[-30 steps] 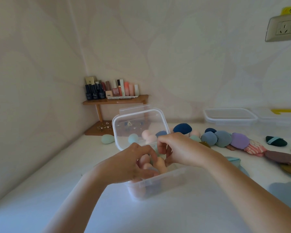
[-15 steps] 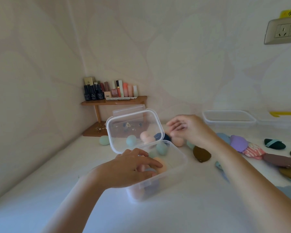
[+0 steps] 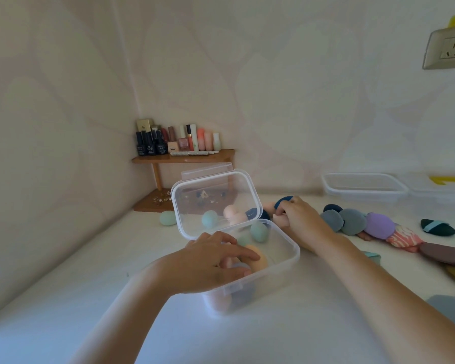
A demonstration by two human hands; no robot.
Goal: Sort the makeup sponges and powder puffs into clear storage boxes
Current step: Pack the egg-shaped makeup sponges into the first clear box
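Observation:
A clear storage box (image 3: 279, 269) stands in the middle of the white table with its hinged lid (image 3: 213, 200) raised. Inside lie several sponges, among them a peach sponge (image 3: 260, 256) and a green one (image 3: 258, 231). My left hand (image 3: 210, 264) rests over the box's near left corner, fingers on the sponges inside. My right hand (image 3: 297, 216) is down behind the box, fingers curled around a pink sponge (image 3: 280, 219) on the table. A row of powder puffs runs to the right: grey-blue (image 3: 352, 222), purple (image 3: 380, 225), patterned pink (image 3: 405, 239), brown (image 3: 444, 254).
A wooden corner shelf (image 3: 181, 157) with bottles stands at the back left. A green sponge (image 3: 168, 218) lies beside it. Two clear trays (image 3: 365, 189) sit at the back right under a wall socket (image 3: 449, 49). A dark green puff (image 3: 437, 227) lies far right.
My right hand left the box, reached right and back, and came down on the pink sponge behind it. My left hand stayed on the box.

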